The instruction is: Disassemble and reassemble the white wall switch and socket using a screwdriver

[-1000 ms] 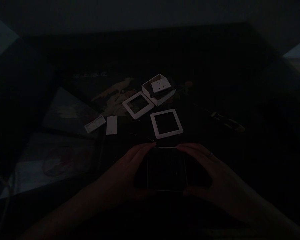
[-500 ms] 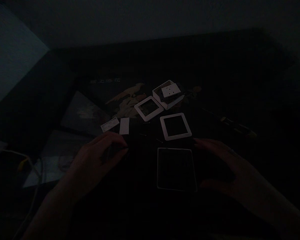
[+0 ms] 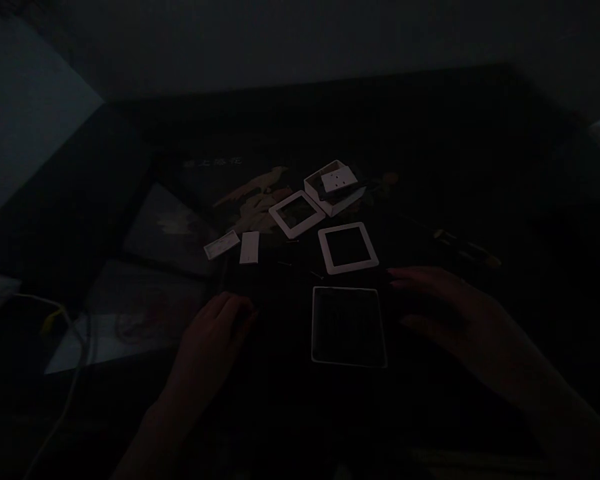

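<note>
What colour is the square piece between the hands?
Square piece: very dark, with a thin pale edge; seen best in the head view.

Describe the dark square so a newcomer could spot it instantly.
On the dark table, look at the near part, between the left hand and the right hand. The dark square lies there, just nearer than a white frame. Unlike this frame and the second white frame, both broad-bordered, it shows only a thin pale edge.

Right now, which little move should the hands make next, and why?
Maybe ease the right hand inward to the dark square: that hand's fingers are spread just beyond the square's right edge, seemingly not touching it.
</note>
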A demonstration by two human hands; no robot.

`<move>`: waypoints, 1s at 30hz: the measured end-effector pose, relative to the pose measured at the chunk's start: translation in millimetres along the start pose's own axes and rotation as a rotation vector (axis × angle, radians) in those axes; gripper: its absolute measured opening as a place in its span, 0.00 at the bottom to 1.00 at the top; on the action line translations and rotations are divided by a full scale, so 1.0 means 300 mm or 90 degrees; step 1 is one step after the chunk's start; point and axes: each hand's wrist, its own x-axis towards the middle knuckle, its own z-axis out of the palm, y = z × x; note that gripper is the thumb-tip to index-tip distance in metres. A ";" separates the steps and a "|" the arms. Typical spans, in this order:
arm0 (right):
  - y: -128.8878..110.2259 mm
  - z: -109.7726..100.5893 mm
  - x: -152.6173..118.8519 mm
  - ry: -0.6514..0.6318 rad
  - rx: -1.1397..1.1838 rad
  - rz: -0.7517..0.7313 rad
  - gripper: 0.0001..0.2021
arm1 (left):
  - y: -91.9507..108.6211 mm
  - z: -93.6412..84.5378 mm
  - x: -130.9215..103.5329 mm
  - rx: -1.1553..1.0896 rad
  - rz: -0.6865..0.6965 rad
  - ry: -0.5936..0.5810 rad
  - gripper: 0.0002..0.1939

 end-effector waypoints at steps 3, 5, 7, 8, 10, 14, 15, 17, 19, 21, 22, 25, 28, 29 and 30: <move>-0.016 -0.008 0.002 0.023 0.018 0.017 0.17 | 0.021 -0.017 -0.020 -0.046 -0.002 0.021 0.13; -0.034 -0.015 0.001 0.038 0.023 0.012 0.15 | 0.058 -0.034 -0.031 -0.080 0.003 0.033 0.11; -0.056 -0.024 -0.002 0.046 0.028 -0.003 0.12 | 0.109 -0.055 -0.033 -0.121 0.024 0.038 0.10; -0.066 -0.028 -0.004 0.048 0.029 -0.009 0.11 | 0.137 -0.065 -0.029 -0.143 0.040 0.039 0.08; -0.085 -0.036 -0.007 0.050 0.034 -0.023 0.09 | 0.191 -0.081 -0.013 -0.190 0.080 0.030 0.06; -0.108 -0.037 -0.002 0.059 0.059 -0.049 0.08 | 0.280 -0.091 0.036 -0.268 0.174 -0.021 0.05; -0.111 -0.035 0.001 0.063 0.069 -0.055 0.08 | 0.298 -0.089 0.049 -0.279 0.199 -0.025 0.05; -0.117 -0.029 0.007 0.065 0.084 -0.062 0.08 | 0.333 -0.080 0.073 -0.294 0.246 -0.028 0.06; -0.124 -0.022 0.013 0.061 0.092 -0.075 0.08 | 0.363 -0.068 0.095 -0.312 0.286 -0.030 0.07; -0.131 -0.015 0.017 0.044 0.099 -0.087 0.08 | 0.389 -0.053 0.114 -0.341 0.314 -0.032 0.07; -0.135 -0.012 0.018 0.035 0.105 -0.088 0.07 | 0.399 -0.046 0.122 -0.356 0.320 -0.035 0.07; -0.144 -0.002 0.020 0.025 0.141 -0.064 0.06 | 0.423 -0.029 0.143 -0.392 0.327 -0.051 0.06; -0.144 0.007 0.020 0.063 0.189 -0.043 0.08 | 0.442 -0.017 0.157 -0.406 0.350 -0.049 0.06; -0.142 0.010 0.020 0.078 0.201 -0.040 0.09 | 0.447 -0.014 0.160 -0.404 0.356 -0.043 0.06; -0.139 0.012 0.019 0.092 0.211 -0.039 0.10 | 0.451 -0.011 0.163 -0.401 0.361 -0.036 0.06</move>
